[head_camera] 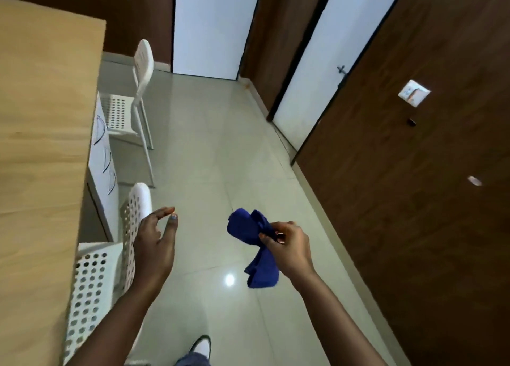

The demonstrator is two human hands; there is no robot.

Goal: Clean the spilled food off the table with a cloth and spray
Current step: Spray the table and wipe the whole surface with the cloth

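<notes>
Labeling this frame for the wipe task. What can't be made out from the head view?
- Spill: none shows; only a bare strip of the wooden table is in frame, the rest cut off by the left edge.
- Spray bottle: not in view.
- Blue cloth: bunched in the right hand, whose fingers hide its middle.
- Near white chair: the left hand, holding nothing, and its forearm cover part of the backrest.

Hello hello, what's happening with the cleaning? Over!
Right hand grips blue cloth over the floor. Left hand open, holding nothing. No spray or spill in view. White chair stands against the table.
</notes>
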